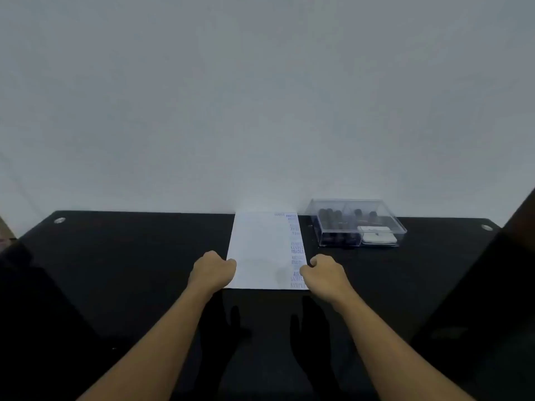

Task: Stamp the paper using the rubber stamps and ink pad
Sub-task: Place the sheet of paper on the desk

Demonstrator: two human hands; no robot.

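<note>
Pinching the paper at either edge, left grip and right grip, black desk against white wall.

Light is dim, cool and flat; the wall beyond the left hand and right hand reads grey. The black desk swallows detail, with dark hand-shaped reflections just nearer than both hands. A soft shadow lies on the paper beside the right hand. Focus is soft; the frame's edges bow and darken.
</note>
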